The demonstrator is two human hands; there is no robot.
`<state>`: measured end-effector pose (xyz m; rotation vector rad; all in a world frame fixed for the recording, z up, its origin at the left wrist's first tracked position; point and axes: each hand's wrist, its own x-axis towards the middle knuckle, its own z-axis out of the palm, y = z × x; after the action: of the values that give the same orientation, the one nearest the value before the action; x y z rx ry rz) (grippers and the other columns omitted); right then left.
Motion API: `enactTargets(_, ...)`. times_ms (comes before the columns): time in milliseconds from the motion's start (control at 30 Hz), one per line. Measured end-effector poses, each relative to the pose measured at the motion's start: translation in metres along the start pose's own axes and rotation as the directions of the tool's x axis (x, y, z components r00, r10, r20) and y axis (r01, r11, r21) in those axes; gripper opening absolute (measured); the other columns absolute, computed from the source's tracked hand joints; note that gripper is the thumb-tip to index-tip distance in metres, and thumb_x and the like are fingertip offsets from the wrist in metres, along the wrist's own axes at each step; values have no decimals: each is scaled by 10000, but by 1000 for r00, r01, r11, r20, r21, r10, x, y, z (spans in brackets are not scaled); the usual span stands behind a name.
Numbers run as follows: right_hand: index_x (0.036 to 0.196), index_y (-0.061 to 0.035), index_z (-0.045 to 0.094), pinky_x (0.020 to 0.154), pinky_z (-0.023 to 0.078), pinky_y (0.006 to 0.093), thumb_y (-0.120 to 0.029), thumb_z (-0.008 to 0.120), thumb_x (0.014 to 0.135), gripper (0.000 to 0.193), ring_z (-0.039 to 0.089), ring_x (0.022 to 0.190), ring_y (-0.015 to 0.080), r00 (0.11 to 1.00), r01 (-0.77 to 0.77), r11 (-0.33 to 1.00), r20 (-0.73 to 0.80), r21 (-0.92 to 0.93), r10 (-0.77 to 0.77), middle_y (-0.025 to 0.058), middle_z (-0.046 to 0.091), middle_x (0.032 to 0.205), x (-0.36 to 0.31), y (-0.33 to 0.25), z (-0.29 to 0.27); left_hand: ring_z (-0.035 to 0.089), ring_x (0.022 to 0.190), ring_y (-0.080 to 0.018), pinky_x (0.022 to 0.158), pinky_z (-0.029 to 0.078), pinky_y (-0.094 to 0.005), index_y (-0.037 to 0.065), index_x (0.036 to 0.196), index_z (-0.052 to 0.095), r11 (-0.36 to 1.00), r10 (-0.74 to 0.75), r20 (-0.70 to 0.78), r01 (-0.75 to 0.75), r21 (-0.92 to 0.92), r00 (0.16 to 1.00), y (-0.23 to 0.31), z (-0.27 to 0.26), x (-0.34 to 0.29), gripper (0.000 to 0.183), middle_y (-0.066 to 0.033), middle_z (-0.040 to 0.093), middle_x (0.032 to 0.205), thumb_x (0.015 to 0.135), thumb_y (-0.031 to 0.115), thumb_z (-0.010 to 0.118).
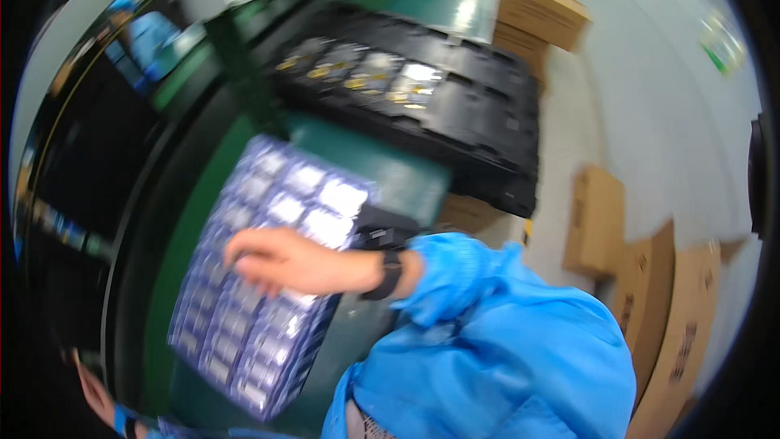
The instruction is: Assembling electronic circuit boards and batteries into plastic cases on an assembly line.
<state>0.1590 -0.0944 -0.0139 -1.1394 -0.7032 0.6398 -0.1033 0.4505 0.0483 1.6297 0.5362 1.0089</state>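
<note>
A stack of clear bluish plastic blister trays [215, 309] lies slanted on the green work surface, with shiny pieces in its rows of pockets. My right hand [284, 260] reaches in from the right, over the middle of the top tray. Its fingers curl together, and motion blur hides what lies between them. A black band circles that wrist below a blue sleeve. At the lower left edge is my left hand [97, 394], away from the trays, fingers stretched out and apparently holding nothing.
Beyond the trays, a large black molded tray [479, 114] holds several shiny pieces with yellow parts. A dark green post [244, 73] rises beside it. Cardboard boxes [597, 223] stand along the right. Another person in blue [154, 36] is at the far left.
</note>
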Motion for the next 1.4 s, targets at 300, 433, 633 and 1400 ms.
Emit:
enactTargets(300, 886, -6, 517, 560, 437, 195, -33, 584, 773, 134, 538, 646, 69, 995, -92, 996, -29, 14, 92, 22, 563, 752, -7, -34, -20, 474, 1061, -204, 898, 441, -287, 23, 1298, 234, 822, -126, 191, 211, -530, 973, 81, 169, -178, 519, -137, 424, 1192, 819, -74, 409)
enactTargets(433, 880, -6, 566, 525, 399, 171, -48, 590, 773, 117, 498, 598, 46, 994, -113, 992, -15, -61, 112, 4, 565, 725, -1, -44, -16, 504, 1035, -222, 810, 501, -322, 47, 1268, 279, 842, -239, 258, 332, -426, 936, 86, 221, -238, 533, -117, 457, 1165, 785, -55, 481)
enactTargets(633, 933, 20, 566, 561, 435, 205, -16, 590, 771, 168, 511, 623, 65, 990, -132, 989, 51, -68, 135, 44, 582, 759, 2, -67, 7, 500, 1040, -258, 823, 485, -388, 69, 1266, 222, 794, -357, 303, 458, -400, 884, 91, 292, -280, 549, -143, 453, 1150, 789, -71, 455)
enactTargets(1400, 872, 6, 563, 558, 433, 162, -18, 618, 757, 129, 529, 623, 34, 988, -117, 960, 67, -255, 138, 24, 596, 717, 9, -17, 28, 513, 971, -165, 812, 483, -298, 40, 1222, 263, 749, -425, 419, 571, -336, 803, 81, 327, -290, 487, -123, 488, 1062, 797, -98, 457)
